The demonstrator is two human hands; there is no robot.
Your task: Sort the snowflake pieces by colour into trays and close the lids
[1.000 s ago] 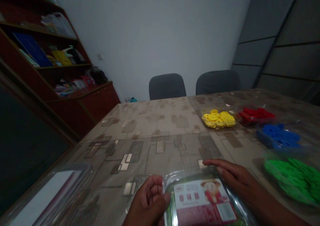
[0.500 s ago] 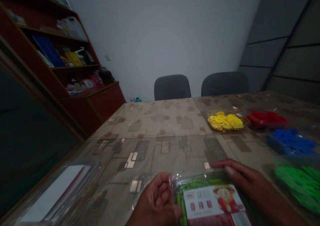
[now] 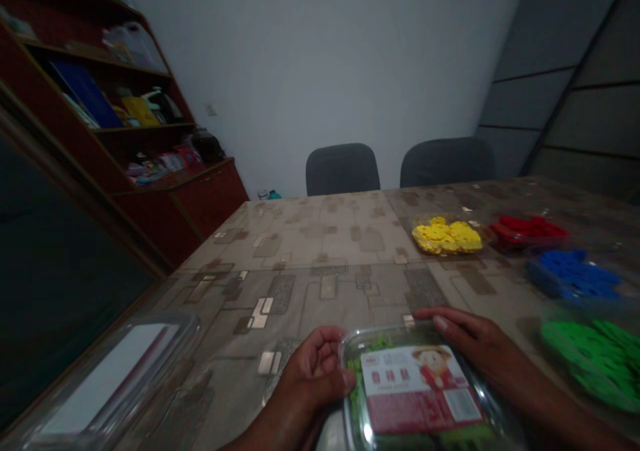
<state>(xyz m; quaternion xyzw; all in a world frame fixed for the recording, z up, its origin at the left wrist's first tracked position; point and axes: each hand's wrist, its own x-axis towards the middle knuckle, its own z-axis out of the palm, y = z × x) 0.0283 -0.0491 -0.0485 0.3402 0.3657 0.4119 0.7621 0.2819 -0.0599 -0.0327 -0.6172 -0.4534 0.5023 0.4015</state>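
A clear plastic container [image 3: 420,398] with a red-and-white label and light green contents sits low in the view, at the near edge of the table. My left hand [image 3: 313,378] grips its left side, thumb on the rim and fingers curled beneath. Along the far right corner lies my right hand [image 3: 475,348], its thumb at the rim and its fingers reaching past the back edge. The container's near end is cut off by the frame.
At the right stand clear tubs of yellow pieces [image 3: 447,236], red pieces [image 3: 527,230], blue pieces [image 3: 575,272] and green pieces [image 3: 595,354]. A clear plastic lid or box [image 3: 115,378] with a white label lies at the left. Two grey chairs [image 3: 343,170] stand behind the patterned table [image 3: 300,238].
The container has risen a little in view and more of its lid and label shows. Both hands have moved with it, keeping their places on its sides. The head view has shifted slightly.
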